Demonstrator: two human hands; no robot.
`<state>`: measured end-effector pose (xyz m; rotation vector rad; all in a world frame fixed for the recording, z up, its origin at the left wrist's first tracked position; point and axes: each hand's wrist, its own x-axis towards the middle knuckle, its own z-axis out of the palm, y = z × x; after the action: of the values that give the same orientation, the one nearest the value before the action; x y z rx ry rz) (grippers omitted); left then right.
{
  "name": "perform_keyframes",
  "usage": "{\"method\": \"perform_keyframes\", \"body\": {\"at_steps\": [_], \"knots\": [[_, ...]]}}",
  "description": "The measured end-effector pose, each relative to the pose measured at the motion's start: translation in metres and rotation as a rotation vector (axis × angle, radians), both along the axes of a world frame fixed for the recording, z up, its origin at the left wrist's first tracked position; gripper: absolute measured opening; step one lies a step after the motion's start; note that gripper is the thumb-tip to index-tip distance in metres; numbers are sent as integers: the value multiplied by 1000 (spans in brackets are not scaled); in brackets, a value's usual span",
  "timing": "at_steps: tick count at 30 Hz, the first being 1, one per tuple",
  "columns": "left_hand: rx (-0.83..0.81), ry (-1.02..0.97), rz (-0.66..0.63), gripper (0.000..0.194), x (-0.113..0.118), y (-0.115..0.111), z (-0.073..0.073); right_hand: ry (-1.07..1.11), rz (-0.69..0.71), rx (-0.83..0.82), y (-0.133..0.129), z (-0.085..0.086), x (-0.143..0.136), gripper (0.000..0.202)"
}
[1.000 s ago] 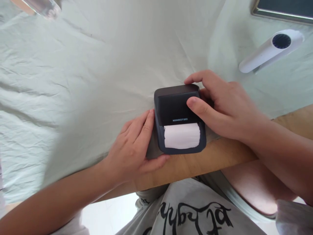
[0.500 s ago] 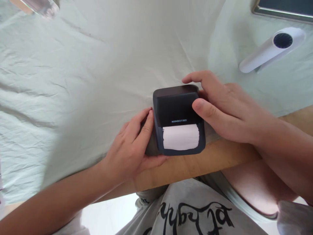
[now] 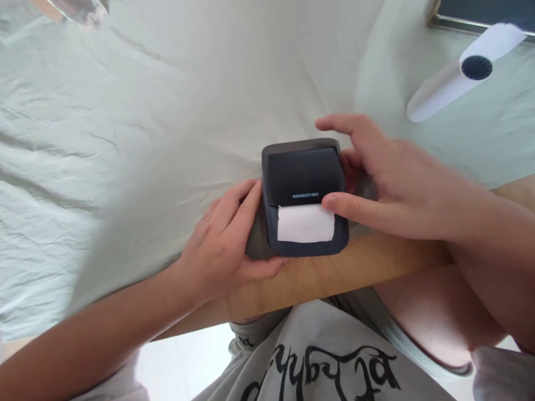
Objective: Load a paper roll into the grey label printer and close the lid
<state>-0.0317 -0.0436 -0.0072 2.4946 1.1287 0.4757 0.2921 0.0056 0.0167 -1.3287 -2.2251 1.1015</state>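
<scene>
A black label printer (image 3: 307, 175) marked NIIMBOT rests by the table's front edge, its top turned toward me. White label paper (image 3: 304, 224) with ragged side edges lies over its front part, below the lid. My left hand (image 3: 223, 239) is closed on the printer's left side, the thumb near its front lower corner. At the right, my right hand (image 3: 388, 178) has its fingers apart. Its thumb tip touches the printer near the paper's upper right corner. The index finger stretches above the printer's far right corner, and the other fingers are partly hidden beside its right side.
A pale green cloth (image 3: 188, 111) with wrinkles covers the table. Bare wood (image 3: 334, 278) shows along the front edge. To the right lies a white cylinder-like object (image 3: 443, 89) with a dark round patch. A dark flat object (image 3: 489, 14) and a transparent item (image 3: 86, 11) sit at the far corners.
My right thumb has slid from the lid down toward the paper's upper corner. The printer appears slightly higher in view. My left hand keeps its hold.
</scene>
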Motion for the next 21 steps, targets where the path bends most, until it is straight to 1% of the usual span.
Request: {"method": "perform_keyframes", "body": {"at_steps": [2,5,8,10,12,13,14,15,19,21], "knots": [[14,-7,3,104,0,0,-2,20,-73,14,-4,5,-2,87],[70,16,-20,105,0,-1,-5,66,-183,70,-13,18,-11,62],[133,35,-64,102,0,-1,-7,123,-316,261,-20,28,-23,36],[153,35,-68,102,0,-1,-7,156,-402,371,-22,30,-29,27],[158,37,-63,101,1,-1,-7,205,-473,402,-21,30,-32,23],[159,40,-60,100,1,-1,-7,223,-487,410,-19,29,-33,25],[163,41,-57,99,2,-1,-7,226,-480,421,-17,28,-33,28],[170,41,-58,98,2,-1,-8,211,-441,428,-14,27,-33,27],[210,34,-70,97,3,-1,-9,-42,-124,389,3,29,-32,11],[216,31,-78,99,2,-1,-10,-197,-1,425,12,32,-31,8]]}}
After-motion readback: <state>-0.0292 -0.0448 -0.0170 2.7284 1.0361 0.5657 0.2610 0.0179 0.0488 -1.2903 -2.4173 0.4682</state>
